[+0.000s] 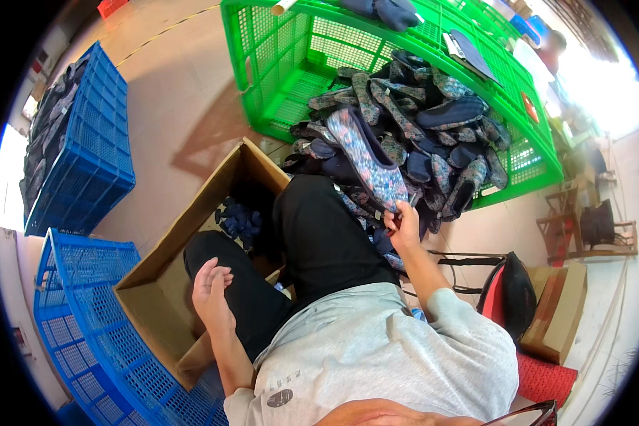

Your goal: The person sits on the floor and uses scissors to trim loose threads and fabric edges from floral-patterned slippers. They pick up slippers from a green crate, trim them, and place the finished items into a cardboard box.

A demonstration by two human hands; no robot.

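floral slipper (368, 157), blue-pink patterned, pinched at its heel by right hand (403, 226).

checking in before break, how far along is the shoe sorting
Early on, by the look of it. Done: a few dark shoes lie in the cardboard box. In hand: the right hand grips a floral shoe, while the left hand rests empty on the knee. Left: a big pile of shoes fills the green crate.

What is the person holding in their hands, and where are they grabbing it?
The right hand grips a floral-patterned blue and pink fabric slipper by its heel end. The left hand holds nothing, resting open on the black-trousered knee.
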